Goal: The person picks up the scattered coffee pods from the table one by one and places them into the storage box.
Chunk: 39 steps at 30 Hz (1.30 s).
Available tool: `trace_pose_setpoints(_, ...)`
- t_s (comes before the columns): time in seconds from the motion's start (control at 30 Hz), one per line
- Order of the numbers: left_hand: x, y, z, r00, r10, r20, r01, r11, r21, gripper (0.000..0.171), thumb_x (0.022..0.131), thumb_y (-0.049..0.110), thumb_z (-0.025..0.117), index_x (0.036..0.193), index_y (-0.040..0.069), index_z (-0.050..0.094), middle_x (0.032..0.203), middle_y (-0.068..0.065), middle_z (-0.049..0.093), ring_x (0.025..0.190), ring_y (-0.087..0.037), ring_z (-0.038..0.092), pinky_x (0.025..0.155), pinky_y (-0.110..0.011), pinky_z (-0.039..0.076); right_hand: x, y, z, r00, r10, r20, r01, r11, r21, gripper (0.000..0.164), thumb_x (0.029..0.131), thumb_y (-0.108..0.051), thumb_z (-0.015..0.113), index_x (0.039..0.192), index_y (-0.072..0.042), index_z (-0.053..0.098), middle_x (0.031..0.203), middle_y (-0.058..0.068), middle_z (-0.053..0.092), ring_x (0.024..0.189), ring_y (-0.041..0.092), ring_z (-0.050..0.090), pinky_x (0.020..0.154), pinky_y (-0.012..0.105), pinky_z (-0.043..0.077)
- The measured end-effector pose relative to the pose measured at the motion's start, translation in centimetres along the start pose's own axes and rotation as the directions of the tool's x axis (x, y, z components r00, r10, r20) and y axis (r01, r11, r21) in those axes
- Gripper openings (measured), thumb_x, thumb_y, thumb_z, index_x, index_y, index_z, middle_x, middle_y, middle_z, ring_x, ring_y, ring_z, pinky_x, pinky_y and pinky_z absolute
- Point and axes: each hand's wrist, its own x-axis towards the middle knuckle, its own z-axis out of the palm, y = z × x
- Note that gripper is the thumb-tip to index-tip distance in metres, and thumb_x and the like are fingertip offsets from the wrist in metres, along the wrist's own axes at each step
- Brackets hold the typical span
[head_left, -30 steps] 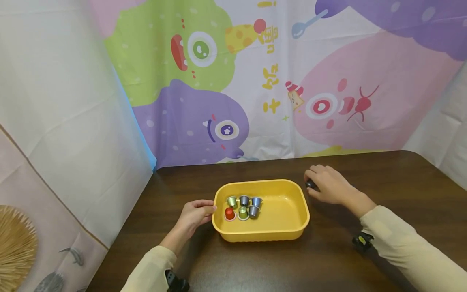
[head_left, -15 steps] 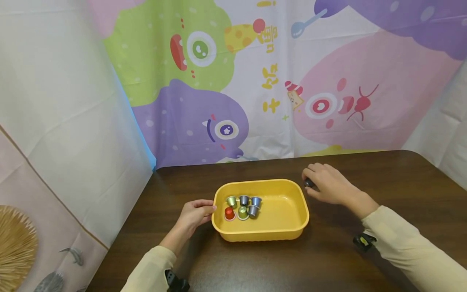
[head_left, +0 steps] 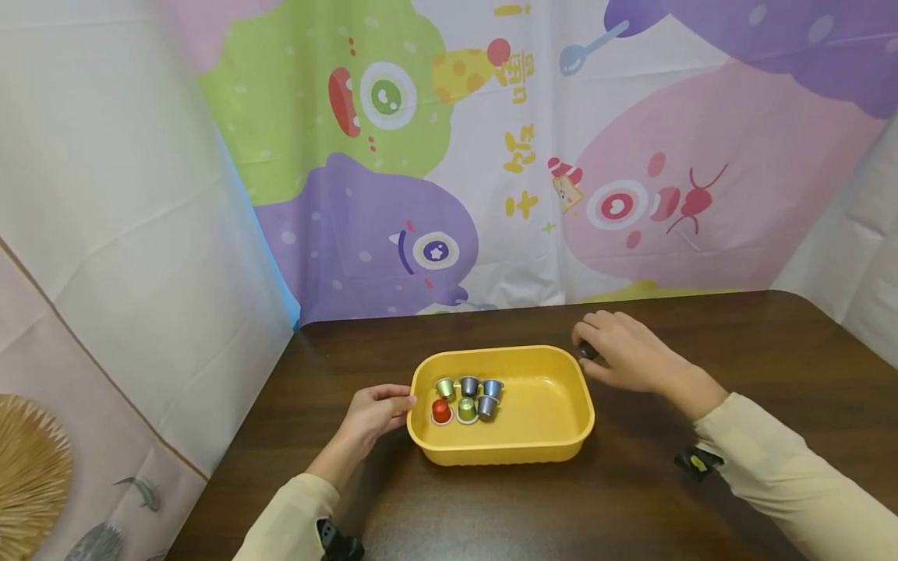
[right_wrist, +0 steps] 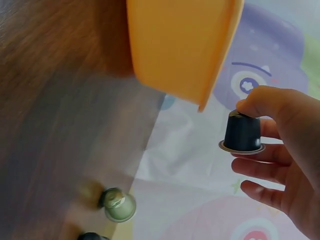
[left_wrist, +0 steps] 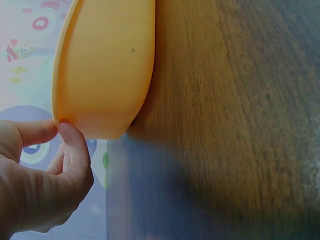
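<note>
My left hand (head_left: 375, 413) pinches the left rim of a yellow plastic tray (head_left: 550, 413); the left wrist view shows thumb and finger meeting at the tray wall (left_wrist: 107, 60). Beyond the tray's right end, my right hand (head_left: 627, 351) holds a black coffee capsule (right_wrist: 242, 132) between thumb and fingers, apart from the tray. Several capsules lie grouped in the left half of the tray, among them a red capsule (head_left: 441, 411), a green capsule (head_left: 467, 409), a blue capsule (head_left: 493, 388) and a grey capsule (head_left: 487, 406).
In the right wrist view a pale green capsule (right_wrist: 120, 206) and part of a dark capsule (right_wrist: 91, 236) are on the brown table (head_left: 519, 510); the head view does not show them. A cartoon-printed cloth (head_left: 526, 257) hangs behind the table.
My right hand has shifted slightly left with the black capsule, closer to the tray's right end. The left hand and the tray have stayed in place.
</note>
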Motion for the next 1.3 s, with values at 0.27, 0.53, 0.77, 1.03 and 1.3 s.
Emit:
trace_pose_setpoints(0.27, 0.1, -0.1, 0.0, 1.0, -0.003, -0.006, 0.003, 1.0, 0.002, 0.027, 0.086, 0.006, 0.068, 0.11, -0.006, 0.065, 0.1, -0.012, 0.065, 0.082, -0.015, 0.064, 0.08, -0.03, 0.06, 0.9, -0.8, -0.7, 1.0, -0.012, 0.029, 0.012, 1.0, 0.0, 0.021, 0.071, -0.018, 0.076, 0.084, -0.013, 0.06, 0.077, -0.002, 0.054, 0.073, 0.017, 0.052, 0.065, 0.032, 0.043)
trace_pose_setpoints(0.53, 0.0, 0.0, -0.1, 1.0, -0.006, -0.009, 0.006, 1.0, 0.006, 0.028, 0.086, 0.007, 0.068, 0.111, -0.005, 0.065, 0.101, -0.013, 0.064, 0.084, -0.016, 0.063, 0.08, -0.031, 0.06, 2.3, -1.6, -1.6, 0.995, -0.004, 0.101, 0.002, 1.0, 0.022, 0.019, 0.075, -0.017, 0.075, 0.087, -0.013, 0.061, 0.079, -0.001, 0.057, 0.074, 0.017, 0.052, 0.069, 0.035, 0.048)
trace_pose_setpoints(0.77, -0.1, 0.1, -0.2, 1.0, 0.005, -0.002, -0.005, 1.0, 0.005, 0.029, 0.086, 0.008, 0.068, 0.112, -0.006, 0.064, 0.102, -0.013, 0.065, 0.084, -0.016, 0.064, 0.081, -0.032, 0.06, 3.9, -2.2, -2.0, 0.992, -0.032, 0.126, 0.028, 0.999, 0.037, 0.018, 0.076, -0.016, 0.075, 0.086, -0.012, 0.061, 0.079, 0.0, 0.058, 0.071, 0.016, 0.052, 0.068, 0.034, 0.048)
trace_pose_setpoints(1.03, 0.1, 0.0, -0.1, 1.0, 0.007, -0.004, -0.007, 1.0, -0.008, 0.027, 0.086, 0.005, 0.067, 0.109, -0.007, 0.065, 0.098, -0.011, 0.065, 0.081, -0.014, 0.064, 0.079, -0.031, 0.06, 6.1, -3.2, -2.2, 0.978, -0.047, 0.203, 0.029, 0.996, 0.087, 0.016, 0.078, -0.018, 0.074, 0.086, -0.012, 0.061, 0.08, 0.0, 0.059, 0.07, 0.013, 0.052, 0.066, 0.031, 0.048)
trace_pose_setpoints(1.3, 0.0, 0.0, 0.1, 1.0, 0.006, -0.005, -0.006, 1.0, -0.01, 0.025, 0.086, 0.004, 0.066, 0.108, -0.008, 0.065, 0.096, -0.011, 0.066, 0.078, -0.013, 0.064, 0.08, -0.032, 0.06, 7.9, -4.2, -2.1, 0.958, -0.072, 0.277, 0.034, 0.99, 0.14, 0.016, 0.081, -0.02, 0.074, 0.089, -0.013, 0.061, 0.081, -0.001, 0.06, 0.07, 0.011, 0.051, 0.066, 0.028, 0.048)
